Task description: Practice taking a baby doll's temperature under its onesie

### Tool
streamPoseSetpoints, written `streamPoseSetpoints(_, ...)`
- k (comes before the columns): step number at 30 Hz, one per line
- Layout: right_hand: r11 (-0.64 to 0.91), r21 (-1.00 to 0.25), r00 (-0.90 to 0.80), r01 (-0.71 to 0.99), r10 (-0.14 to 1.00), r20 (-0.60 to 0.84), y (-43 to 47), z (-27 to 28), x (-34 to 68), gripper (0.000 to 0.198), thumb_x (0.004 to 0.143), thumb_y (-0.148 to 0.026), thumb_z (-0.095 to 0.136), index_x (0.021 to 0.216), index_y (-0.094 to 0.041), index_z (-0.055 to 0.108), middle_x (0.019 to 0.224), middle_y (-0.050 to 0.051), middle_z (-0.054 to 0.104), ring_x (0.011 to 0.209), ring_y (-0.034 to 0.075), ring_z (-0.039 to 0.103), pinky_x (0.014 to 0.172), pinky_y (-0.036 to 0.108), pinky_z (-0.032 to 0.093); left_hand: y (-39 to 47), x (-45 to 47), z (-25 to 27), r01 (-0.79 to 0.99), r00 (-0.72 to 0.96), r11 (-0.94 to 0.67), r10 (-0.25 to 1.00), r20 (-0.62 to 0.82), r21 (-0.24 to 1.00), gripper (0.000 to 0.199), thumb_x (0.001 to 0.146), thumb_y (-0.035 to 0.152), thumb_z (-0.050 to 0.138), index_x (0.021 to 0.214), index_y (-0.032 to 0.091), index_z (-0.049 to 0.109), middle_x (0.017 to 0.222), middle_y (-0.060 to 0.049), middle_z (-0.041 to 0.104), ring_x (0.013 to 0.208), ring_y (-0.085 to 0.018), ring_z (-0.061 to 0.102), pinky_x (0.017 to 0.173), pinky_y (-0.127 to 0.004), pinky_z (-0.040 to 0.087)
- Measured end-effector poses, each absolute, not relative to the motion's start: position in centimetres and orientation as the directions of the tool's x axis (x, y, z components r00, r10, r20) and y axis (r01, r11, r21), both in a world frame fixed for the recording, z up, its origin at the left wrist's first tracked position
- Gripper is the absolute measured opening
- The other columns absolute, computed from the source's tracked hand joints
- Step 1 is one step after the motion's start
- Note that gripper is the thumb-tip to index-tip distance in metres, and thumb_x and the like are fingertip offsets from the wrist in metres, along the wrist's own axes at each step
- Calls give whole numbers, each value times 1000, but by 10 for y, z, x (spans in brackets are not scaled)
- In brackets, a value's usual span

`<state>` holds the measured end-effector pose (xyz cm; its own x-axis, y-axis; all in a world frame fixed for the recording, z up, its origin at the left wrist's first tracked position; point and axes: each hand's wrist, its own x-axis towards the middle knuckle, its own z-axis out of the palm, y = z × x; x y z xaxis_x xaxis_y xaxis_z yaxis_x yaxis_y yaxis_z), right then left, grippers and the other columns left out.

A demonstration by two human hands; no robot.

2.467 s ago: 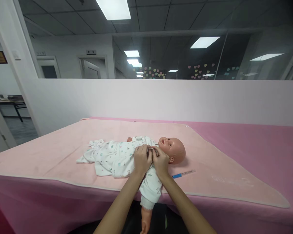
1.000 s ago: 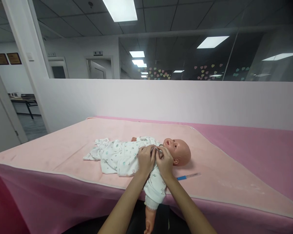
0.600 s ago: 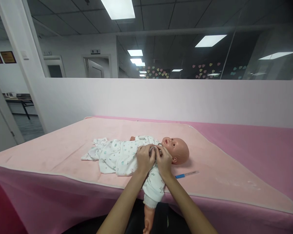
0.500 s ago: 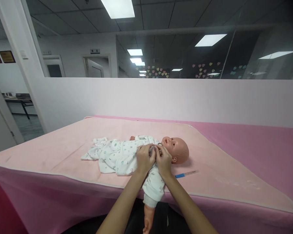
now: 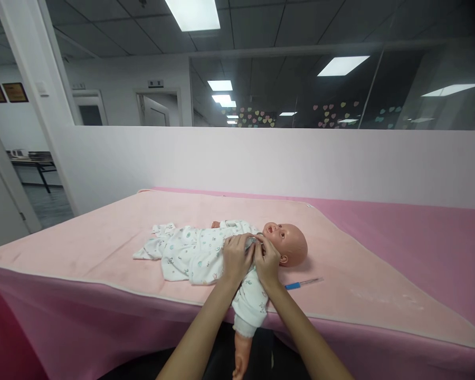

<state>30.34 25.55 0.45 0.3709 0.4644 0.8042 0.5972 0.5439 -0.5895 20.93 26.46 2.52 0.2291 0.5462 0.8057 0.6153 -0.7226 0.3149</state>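
A baby doll [image 5: 291,244] lies on its back, head to the right, dressed in a white printed baby garment [image 5: 193,256]. My left hand [image 5: 236,258] and my right hand [image 5: 266,258] meet at the garment's upper chest, just below the doll's chin. The fingers of both are closed on the cloth near the neckline, fingertips almost touching. What exactly lies between the fingertips is too small to make out. One sleeved doll arm [image 5: 243,356] hangs down between my forearms, past the table edge.
A slim tool with a blue handle [image 5: 293,286] and a thin shaft lies right of my right wrist. A peach mat [image 5: 83,237] covers the pink-draped table [image 5: 431,237]. Behind it stands a white half wall [image 5: 261,163] with glass above.
The hands stay at the neckline with small finger movements; slightly more pale cloth shows between them. The whole view has shifted a little, while the doll and blue-handled tool lie as before.
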Motion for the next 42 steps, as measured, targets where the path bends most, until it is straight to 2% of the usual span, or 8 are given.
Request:
streamPoseSetpoints(4, 548, -587, 366, 596, 465, 806, 254, 6, 302, 24, 81, -17, 40, 88, -18, 63, 85, 6, 66, 81, 17, 59, 74, 29, 46, 267, 210, 22, 624, 201, -708, 554, 808, 330, 14, 84, 25, 44, 95, 21, 53, 88, -2, 62, 83, -18, 53, 78, -34, 37)
streamPoseSetpoints(13, 512, -561, 379, 650, 421, 824, 253, 7, 302, 19, 78, -16, 43, 81, -17, 62, 73, 3, 64, 64, 14, 57, 59, 25, 44, 266, 210, 21, 603, 157, -711, 550, 820, 361, 6, 83, 21, 46, 84, 19, 52, 80, -1, 62, 75, -15, 53, 76, -32, 37)
streamPoseSetpoints(19, 523, -566, 397, 637, 407, 823, 255, 7, 301, 17, 80, -23, 45, 81, -16, 61, 75, 4, 65, 58, 12, 55, 55, 24, 44, 267, 210, 21, 586, 127, -716, 545, 829, 381, 5, 82, 22, 48, 83, 20, 53, 80, 0, 62, 76, -15, 53, 76, -31, 37)
streamPoseSetpoints(23, 521, -590, 389, 617, 450, 804, 254, 7, 301, 18, 81, -30, 48, 83, -17, 60, 74, 3, 64, 54, 11, 53, 52, 23, 43, 266, 210, 24, 555, 100, -722, 551, 829, 413, 9, 84, 23, 46, 84, 19, 54, 80, 0, 63, 76, -14, 54, 78, -31, 37)
streamPoseSetpoints(32, 504, -590, 361, 631, 482, 798, 254, 6, 302, 23, 85, -31, 42, 84, -17, 60, 79, 5, 65, 69, 15, 59, 64, 26, 46, 261, 208, 27, 532, 120, -731, 564, 817, 427, 14, 85, 26, 43, 84, 20, 56, 80, 0, 64, 77, -14, 55, 78, -31, 38)
streamPoseSetpoints(37, 491, -564, 330, 664, 484, 811, 251, 8, 302, 22, 85, -28, 41, 86, -17, 59, 77, 4, 64, 69, 15, 59, 63, 26, 45, 260, 208, 27, 568, 137, -717, 567, 812, 405, 13, 83, 22, 44, 85, 20, 56, 80, -1, 63, 76, -15, 55, 77, -32, 38)
streamPoseSetpoints(42, 488, -529, 290, 694, 482, 827, 249, 9, 300, 20, 84, -28, 42, 85, -17, 59, 76, 4, 64, 62, 13, 57, 59, 24, 44, 259, 208, 27, 543, 75, -691, 607, 791, 478, 13, 83, 22, 43, 86, 20, 56, 82, -1, 63, 78, -16, 54, 77, -31, 40)
